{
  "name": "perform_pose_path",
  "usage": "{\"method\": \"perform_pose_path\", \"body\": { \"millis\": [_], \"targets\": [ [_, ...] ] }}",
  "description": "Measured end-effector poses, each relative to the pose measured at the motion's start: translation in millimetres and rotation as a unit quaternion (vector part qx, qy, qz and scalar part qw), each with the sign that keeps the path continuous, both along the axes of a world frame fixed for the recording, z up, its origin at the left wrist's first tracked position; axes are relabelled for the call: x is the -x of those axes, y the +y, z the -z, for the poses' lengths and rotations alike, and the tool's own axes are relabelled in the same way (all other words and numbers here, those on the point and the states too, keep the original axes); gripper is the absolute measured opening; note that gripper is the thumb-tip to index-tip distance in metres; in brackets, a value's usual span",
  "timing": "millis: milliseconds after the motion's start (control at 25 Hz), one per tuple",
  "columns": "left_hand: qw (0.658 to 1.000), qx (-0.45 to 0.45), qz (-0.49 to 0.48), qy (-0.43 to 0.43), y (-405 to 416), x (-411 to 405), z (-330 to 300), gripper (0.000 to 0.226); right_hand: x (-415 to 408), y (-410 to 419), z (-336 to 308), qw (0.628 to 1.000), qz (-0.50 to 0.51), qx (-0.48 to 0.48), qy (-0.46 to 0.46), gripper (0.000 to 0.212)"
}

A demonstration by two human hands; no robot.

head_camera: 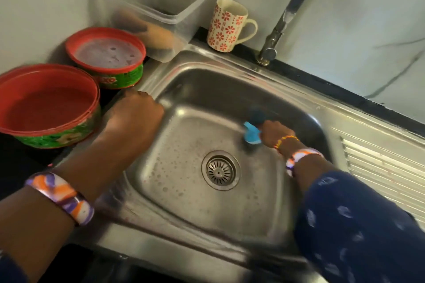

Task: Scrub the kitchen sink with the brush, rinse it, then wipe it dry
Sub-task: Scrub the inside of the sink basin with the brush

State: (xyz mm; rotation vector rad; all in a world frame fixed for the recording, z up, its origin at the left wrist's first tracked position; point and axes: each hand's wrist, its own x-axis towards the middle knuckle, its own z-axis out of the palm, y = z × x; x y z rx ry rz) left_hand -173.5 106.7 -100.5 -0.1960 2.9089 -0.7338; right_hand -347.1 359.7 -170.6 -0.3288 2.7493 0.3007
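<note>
Suds coat the sink [161,80] basin. The right hand [273,132] grips the brush [251,132]; the left hand [135,115], fingers curled, rests on the rim. 2 red tubs [49,108] stand on the bench, 1 holding foamy water.

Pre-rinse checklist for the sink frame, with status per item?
1. Brush gripped by right hand: ok.
2. Left hand braced on the sink rim: ok.
3. Suds cover the basin floor: ok; on the walls, cannot tell.
4. Drain unblocked: ok, strainer shows.
5. Tap spout over the basin: cannot tell, it points toward the frame's top edge; no water visibly running.
6. Wiping cloth within reach: not ok, none in view.
</note>
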Motion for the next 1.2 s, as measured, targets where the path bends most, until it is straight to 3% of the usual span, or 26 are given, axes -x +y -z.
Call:
{"method": "perform_pose_path", "body": {
  "millis": [40, 120, 200, 280, 400, 480, 600, 720, 960, 1080, 1200],
  "targets": [
    [1.0, -0.008, 0.001, 0.001, -0.1, -2.2, -2.0, 0.031, -11.7, 29.8, -7.2, 0.999, 0.021, -0.035, -0.036, 0.035],
    [1.0, -0.024, 0.006, 0.006, -0.6, -5.7, -5.6, 0.031, -50.0, 67.6, -19.9, 0.977, 0.067, -0.031, -0.201, 0.032],
    [0.999, -0.024, 0.018, 0.01, -1.0, -6.3, -8.7, 0.03, -102.8, 73.0, -25.4, 0.929, 0.151, 0.078, -0.33, 0.027],
    [0.999, -0.019, 0.026, 0.006, -0.6, -7.1, -9.2, 0.028, -147.8, 53.9, -23.2, 0.897, 0.176, 0.153, -0.376, 0.024],
    [0.999, -0.009, 0.042, -0.005, -0.5, -6.9, -9.0, 0.026, -171.9, -10.3, -9.3, 0.898, 0.069, 0.247, -0.358, 0.034],
    [0.999, -0.01, 0.043, -0.009, -1.0, -6.3, -6.0, 0.026, -166.6, -72.6, 4.6, 0.912, -0.061, 0.275, -0.297, 0.037],
    [0.999, -0.02, 0.027, 0.005, -5.9, -3.2, -4.0, 0.028, -130.9, -130.5, 17.2, 0.953, -0.269, 0.135, -0.038, 0.041],
    [1.0, -0.026, 0.017, -0.007, -8.2, -2.0, 0.5, 0.028, -61.9, -127.5, 12.9, 0.96, -0.266, 0.017, 0.081, 0.043],
    [0.999, 0.008, 0.046, -0.025, -1.9, -1.3, -4.7, 0.026, -14.1, -26.1, -1.5, 0.99, -0.086, -0.104, 0.051, 0.035],
    [0.998, 0.003, 0.063, -0.021, -2.7, -3.9, -7.4, 0.026, -42.9, 52.0, -0.2, 0.987, -0.001, -0.14, -0.074, 0.037],
    [0.997, 0.004, 0.075, -0.017, -2.2, -4.2, -9.0, 0.025, -107.7, 62.9, -6.1, 0.973, -0.014, -0.098, -0.208, 0.038]
  ]
}}
